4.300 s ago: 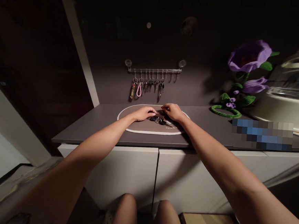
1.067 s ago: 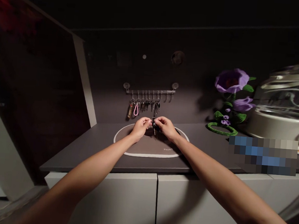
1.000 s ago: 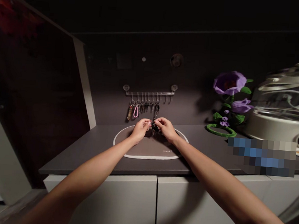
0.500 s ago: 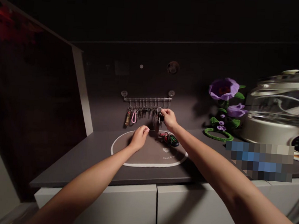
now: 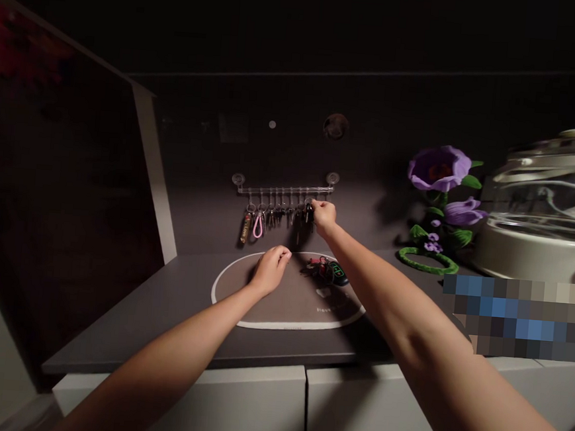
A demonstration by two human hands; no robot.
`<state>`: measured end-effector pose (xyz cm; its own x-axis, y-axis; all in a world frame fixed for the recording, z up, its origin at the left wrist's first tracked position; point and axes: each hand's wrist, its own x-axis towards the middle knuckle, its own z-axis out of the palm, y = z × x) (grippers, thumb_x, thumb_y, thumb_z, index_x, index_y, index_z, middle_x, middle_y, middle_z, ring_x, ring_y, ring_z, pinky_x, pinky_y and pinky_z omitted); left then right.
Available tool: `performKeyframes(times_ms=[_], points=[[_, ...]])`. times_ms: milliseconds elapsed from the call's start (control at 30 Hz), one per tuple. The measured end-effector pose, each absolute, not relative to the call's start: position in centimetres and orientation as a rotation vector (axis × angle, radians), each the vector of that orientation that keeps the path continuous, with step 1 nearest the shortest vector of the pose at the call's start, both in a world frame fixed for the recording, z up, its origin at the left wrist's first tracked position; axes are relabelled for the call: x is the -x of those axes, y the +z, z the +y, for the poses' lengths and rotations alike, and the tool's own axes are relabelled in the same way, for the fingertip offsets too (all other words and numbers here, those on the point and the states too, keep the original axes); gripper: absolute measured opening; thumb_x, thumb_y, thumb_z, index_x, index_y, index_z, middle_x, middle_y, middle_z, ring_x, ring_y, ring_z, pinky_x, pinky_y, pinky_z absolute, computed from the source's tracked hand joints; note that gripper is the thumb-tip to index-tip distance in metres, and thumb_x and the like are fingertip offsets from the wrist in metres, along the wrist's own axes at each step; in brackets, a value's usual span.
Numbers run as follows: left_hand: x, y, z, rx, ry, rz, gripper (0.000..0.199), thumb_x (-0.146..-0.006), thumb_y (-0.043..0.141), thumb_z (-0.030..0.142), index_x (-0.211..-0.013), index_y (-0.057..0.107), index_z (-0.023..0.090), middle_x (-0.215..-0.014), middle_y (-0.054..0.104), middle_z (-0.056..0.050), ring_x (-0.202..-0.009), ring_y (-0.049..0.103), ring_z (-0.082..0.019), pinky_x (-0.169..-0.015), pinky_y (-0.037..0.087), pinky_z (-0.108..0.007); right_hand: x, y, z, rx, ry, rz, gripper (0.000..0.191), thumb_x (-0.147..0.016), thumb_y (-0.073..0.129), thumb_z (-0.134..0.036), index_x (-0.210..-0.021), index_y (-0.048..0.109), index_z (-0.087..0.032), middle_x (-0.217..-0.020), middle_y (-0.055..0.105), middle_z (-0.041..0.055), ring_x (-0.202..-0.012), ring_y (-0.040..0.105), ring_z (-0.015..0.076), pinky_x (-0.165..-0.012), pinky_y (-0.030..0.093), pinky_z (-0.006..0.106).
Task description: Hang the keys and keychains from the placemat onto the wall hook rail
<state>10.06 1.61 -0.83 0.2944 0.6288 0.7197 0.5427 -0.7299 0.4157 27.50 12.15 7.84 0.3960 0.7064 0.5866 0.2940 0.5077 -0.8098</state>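
My right hand pinches the ring of a bunch of keys just under the right part of a clear hook rail on the dark wall. Whether that ring sits on a hook, I cannot tell. Several other key bunches hang along the rail, among them a brown keychain tag and a pink loop strap. Over a brown mat with a white rim, my left hand is closed with its fingers curled; nothing shows in it. A black car key fob with red-trimmed keys lies on the mat.
Purple felt flowers with a green ring base stand on the dark counter, right of the mat. Beyond them is a cream appliance with a clear cover. A blurred-out patch covers something at the counter's right front.
My right hand has risen slightly toward the rail with the keys. The left hand stays over the mat, nearly still. The camera view has shifted slightly.
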Motion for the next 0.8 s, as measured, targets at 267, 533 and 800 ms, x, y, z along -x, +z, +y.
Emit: performKeyframes(times_ms=[267,533,800], points=[[-10.0,-0.9,1.8,-2.445,1.421,1.114,0.017,-0.085,0.040,0.023,-0.078,0.054,0.017,-0.077,0.060,-0.004,-0.076,0.053,-0.015,-0.070,0.039,-0.027,-27.3,6.6,11.7,1.099,0.361,-1.056,0.028,-0.065,0.052,-0.045,-0.064,0.053,-0.017,-0.063,0.056,0.0018,-0.059,0.047,0.0122,-0.060,0.037,0.025],[-10.0,-1.2,1.9,-2.428,1.405,1.154,0.017,-0.085,0.040,0.024,-0.079,0.055,0.017,-0.078,0.061,-0.004,-0.075,0.054,-0.015,-0.070,0.040,-0.027,-27.7,6.2,11.3,1.060,0.388,-1.159,0.024,-0.067,0.051,-0.038,-0.074,0.055,-0.015,-0.067,0.056,0.0002,-0.062,0.047,0.0098,-0.065,0.039,0.024],[-10.3,-0.3,1.3,-2.456,1.396,1.144,0.016,-0.083,0.042,0.023,-0.082,0.057,0.018,-0.083,0.062,-0.005,-0.079,0.055,-0.016,-0.074,0.043,-0.028,-28.5,6.1,9.1,1.060,0.512,-1.250,0.021,-0.067,0.057,-0.027,-0.085,0.056,-0.015,-0.084,0.060,0.0046,-0.072,0.053,0.0110,-0.066,0.044,0.026]])
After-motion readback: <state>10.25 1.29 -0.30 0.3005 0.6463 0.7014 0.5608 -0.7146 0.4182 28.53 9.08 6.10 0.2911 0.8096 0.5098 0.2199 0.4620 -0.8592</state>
